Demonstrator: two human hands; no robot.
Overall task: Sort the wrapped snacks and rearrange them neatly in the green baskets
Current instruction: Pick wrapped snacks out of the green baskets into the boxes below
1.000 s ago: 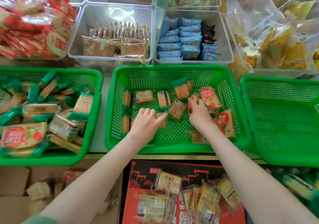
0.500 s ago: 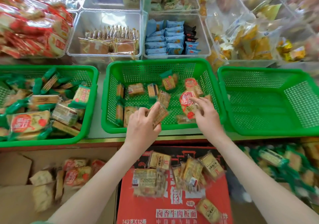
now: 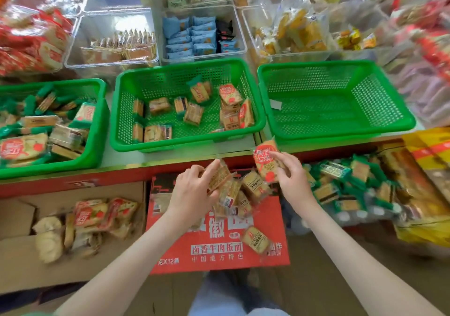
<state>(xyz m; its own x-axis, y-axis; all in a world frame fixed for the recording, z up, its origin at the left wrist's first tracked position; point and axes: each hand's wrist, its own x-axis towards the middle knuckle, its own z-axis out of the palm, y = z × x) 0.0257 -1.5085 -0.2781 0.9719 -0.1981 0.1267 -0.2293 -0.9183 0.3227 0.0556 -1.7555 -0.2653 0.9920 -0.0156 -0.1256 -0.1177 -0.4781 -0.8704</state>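
The left hand (image 3: 192,191) pinches a clear-wrapped cracker packet (image 3: 219,176) between thumb and curled fingers. The right hand (image 3: 292,181) grips a red-labelled snack packet (image 3: 265,162) by its lower edge and holds it upright. Both hands and their packets are in front of the counter edge, just below the baskets and above a red carton (image 3: 272,218). A loose heap of tan wrapped biscuits (image 3: 253,186) lies on the carton.

Directly behind, the middle green basket (image 3: 170,145) holds scattered packets: small tan ones along its left side and centre, and red-labelled ones leaning together at its right wall. The left green basket (image 3: 60,165) is crowded with green-wrapped bars, tan packets and a large red-labelled one. The right green basket (image 3: 341,136) has a small pale slip against its left wall.

A cardboard box (image 3: 19,262) at lower left holds red-labelled and pale packets. Green-wrapped snacks (image 3: 345,181) are heaped at lower right. Behind the baskets, one clear bin (image 3: 202,57) holds stacked blue packets and another (image 3: 80,35) holds a row of tan ones.
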